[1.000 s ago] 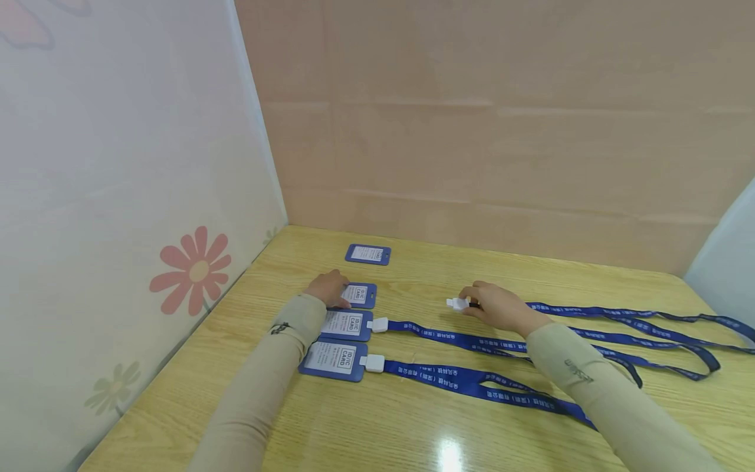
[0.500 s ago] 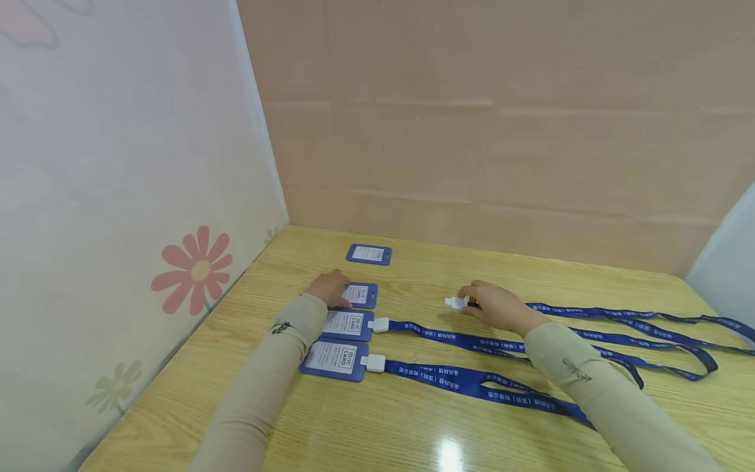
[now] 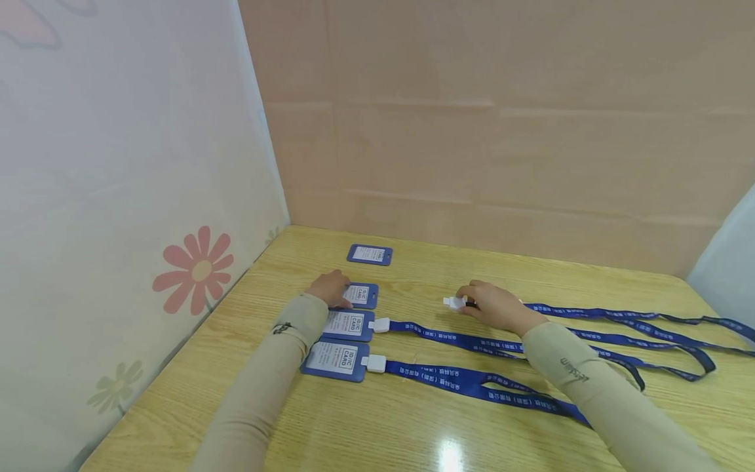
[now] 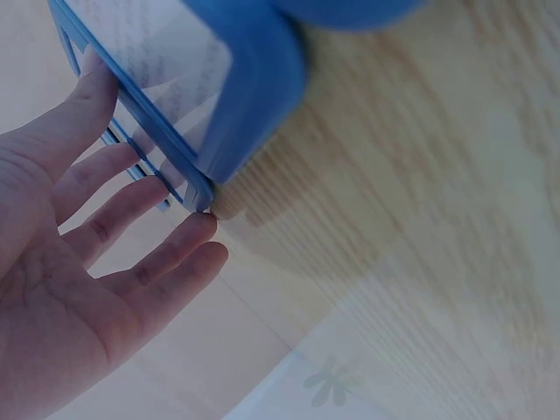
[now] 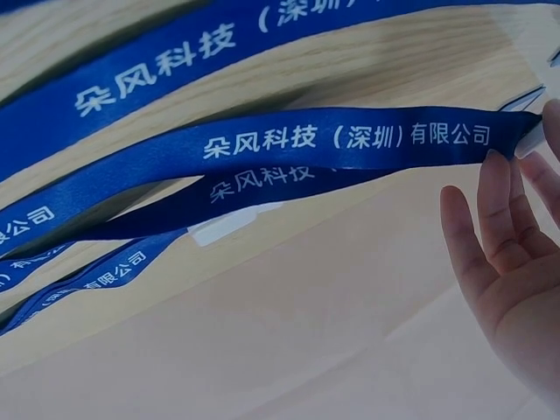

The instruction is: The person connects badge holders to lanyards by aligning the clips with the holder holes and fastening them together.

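Note:
My left hand grips a blue ID card holder by its left part, its slotted end facing right. The left wrist view shows the thumb on the near edge of this holder and fingers on the other side. To the right, my right hand pinches the white clip of a blue lanyard. A gap of table separates this clip from the holder. In the right wrist view the printed lanyard trails from the fingertips, and the clip is mostly hidden by the hand.
Nearer me lie two more card holders, each joined to a white clip and blue lanyard. Another holder without a lanyard lies farther back. The lanyards spread rightward under my right arm. A flowered wall borders the table's left.
My right hand has shifted slightly left with the lanyard clip, closer to the card holder. The left hand stays in place on its holder.

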### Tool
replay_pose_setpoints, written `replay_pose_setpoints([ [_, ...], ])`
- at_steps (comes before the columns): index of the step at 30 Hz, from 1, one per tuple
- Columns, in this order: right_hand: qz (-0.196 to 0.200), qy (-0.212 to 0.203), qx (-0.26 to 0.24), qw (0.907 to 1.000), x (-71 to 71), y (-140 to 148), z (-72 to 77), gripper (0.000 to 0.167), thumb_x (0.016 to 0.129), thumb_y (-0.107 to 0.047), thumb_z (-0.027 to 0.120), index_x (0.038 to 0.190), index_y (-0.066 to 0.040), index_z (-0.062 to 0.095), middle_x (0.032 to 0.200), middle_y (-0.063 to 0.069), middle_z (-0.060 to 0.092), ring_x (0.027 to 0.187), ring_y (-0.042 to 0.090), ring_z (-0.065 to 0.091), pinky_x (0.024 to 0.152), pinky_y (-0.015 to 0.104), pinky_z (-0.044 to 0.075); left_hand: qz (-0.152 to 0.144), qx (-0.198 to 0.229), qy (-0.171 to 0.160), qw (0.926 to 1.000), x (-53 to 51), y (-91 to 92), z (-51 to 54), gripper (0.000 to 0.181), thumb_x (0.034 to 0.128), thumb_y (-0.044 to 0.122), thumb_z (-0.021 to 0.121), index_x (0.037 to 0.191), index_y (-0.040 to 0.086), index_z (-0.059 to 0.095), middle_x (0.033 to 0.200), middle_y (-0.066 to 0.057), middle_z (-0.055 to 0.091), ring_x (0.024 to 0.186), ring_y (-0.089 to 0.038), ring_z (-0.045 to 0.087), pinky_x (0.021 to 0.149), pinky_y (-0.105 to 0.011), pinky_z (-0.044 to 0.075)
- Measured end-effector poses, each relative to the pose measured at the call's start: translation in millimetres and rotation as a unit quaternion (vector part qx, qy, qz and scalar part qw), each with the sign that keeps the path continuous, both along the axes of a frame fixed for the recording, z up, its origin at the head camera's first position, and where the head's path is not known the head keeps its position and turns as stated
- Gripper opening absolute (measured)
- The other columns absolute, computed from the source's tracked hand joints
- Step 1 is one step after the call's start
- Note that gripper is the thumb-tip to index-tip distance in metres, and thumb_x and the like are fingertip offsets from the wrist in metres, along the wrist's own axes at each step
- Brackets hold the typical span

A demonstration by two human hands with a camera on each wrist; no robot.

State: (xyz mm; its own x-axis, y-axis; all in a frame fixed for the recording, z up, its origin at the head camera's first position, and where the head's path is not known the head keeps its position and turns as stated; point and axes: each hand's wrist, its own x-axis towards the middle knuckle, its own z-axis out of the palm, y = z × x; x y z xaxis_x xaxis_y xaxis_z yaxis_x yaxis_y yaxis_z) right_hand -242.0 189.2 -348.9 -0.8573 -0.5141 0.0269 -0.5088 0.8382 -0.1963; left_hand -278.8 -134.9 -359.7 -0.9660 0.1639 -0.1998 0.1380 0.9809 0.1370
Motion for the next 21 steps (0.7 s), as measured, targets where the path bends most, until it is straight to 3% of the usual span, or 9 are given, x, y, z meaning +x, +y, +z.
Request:
replay_pose_setpoints([
  [21, -0.001, 0.004, -0.003, 1.0000, -5.5, -3.8, -3.5, 0.028, 0.088, -0.023, 0.064, 0.110, -0.006, 0.064, 0.089, 0.005, 0.062, 0.071, 0.011, 0.054, 0.066, 0.031, 0.054, -0.001, 0.003, 0.004, 1.0000, -4.0, -2.4, -4.9, 0.057, 0.0777, 0.026, 0.075, 0.128, 0.008, 0.056, 0.127, -0.013, 0.056, 0.116, -0.029, 0.056, 0.103, -0.041, 0.044],
])
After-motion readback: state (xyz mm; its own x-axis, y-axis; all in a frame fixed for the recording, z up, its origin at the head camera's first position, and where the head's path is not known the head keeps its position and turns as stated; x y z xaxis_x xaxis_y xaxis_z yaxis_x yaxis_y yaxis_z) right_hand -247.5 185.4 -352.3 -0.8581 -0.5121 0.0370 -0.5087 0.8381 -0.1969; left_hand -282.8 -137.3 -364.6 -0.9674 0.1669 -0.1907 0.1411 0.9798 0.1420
